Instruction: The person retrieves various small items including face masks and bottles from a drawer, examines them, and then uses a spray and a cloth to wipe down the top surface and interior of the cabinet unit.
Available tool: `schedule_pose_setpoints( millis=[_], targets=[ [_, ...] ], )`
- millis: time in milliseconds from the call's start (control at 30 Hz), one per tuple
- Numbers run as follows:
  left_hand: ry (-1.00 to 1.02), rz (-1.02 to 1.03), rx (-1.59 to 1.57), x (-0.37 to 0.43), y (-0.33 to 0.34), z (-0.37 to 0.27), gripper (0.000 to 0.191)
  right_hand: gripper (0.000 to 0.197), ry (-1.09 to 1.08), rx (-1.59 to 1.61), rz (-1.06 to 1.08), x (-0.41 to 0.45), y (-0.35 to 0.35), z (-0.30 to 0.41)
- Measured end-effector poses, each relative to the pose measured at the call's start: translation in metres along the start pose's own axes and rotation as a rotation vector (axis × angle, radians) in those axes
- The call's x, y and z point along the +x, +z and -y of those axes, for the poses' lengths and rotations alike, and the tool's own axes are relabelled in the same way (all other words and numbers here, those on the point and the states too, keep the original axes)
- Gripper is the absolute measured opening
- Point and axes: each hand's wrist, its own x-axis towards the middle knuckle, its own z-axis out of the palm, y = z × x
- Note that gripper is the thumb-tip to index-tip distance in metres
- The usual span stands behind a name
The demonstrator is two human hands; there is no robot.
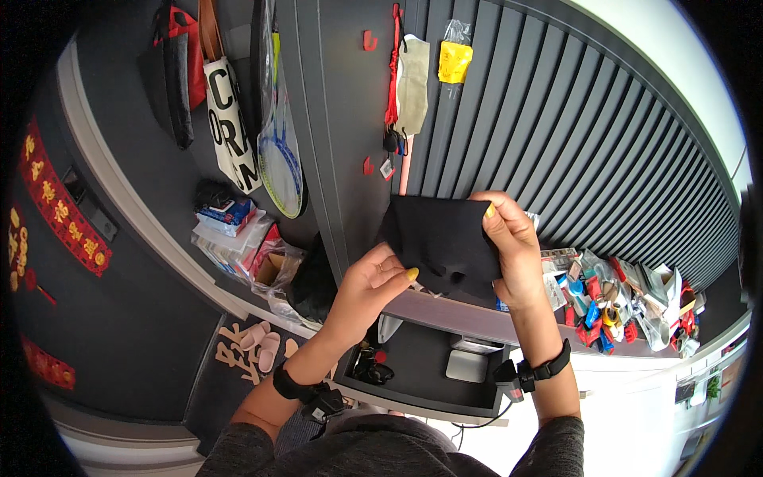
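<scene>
Both hands hold up a piece of black fabric (444, 238), which looks like a small cloth or pouch, above the edge of a wooden shelf. My left hand (375, 283) pinches its lower left part between thumb and fingers. At its upper right corner, my right hand (514, 244) grips the fabric with the thumb in front. Below the hands an open drawer (417, 346) holds a silver box-like item (467, 365) and dark small things at its left end. A small pale item, partly hidden, lies under the fabric's lower edge.
Many small packets and papers (608, 298) crowd the shelf at right. A grey mask (412, 83) and a red lanyard (393, 77) hang on the wall. Bags, badminton rackets (280, 167), and a stack of papers (232, 244) are at left. Pink slippers (269, 352) lie on the floor mat.
</scene>
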Motion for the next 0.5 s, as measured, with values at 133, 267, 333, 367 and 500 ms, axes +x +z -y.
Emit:
schedule_pose_setpoints(
  millis=[133, 267, 333, 367, 500],
  targets=[
    [-0.065, 0.029, -0.192, 0.004, -0.002, 0.003, 0.035, 0.020, 0.000, 0.004, 0.005, -0.005, -0.008, 0.004],
    [0.026, 0.046, -0.197, 0.005, 0.006, 0.005, 0.030, 0.020, 0.159, 0.089, -0.086, -0.011, -0.012, -0.001],
    [-0.034, -0.026, -0.254, 0.006, 0.019, -0.007, 0.026, 0.020, 0.355, 0.067, -0.199, -0.012, -0.022, -0.010],
    [-0.093, -0.098, -0.310, 0.006, 0.023, -0.011, 0.023, 0.020, 0.355, 0.067, -0.201, -0.012, -0.032, -0.016],
    [-0.075, -0.079, -0.178, 0.008, 0.018, -0.009, 0.025, 0.019, 0.070, -0.436, -0.292, -0.017, -0.043, -0.016]
  ],
)
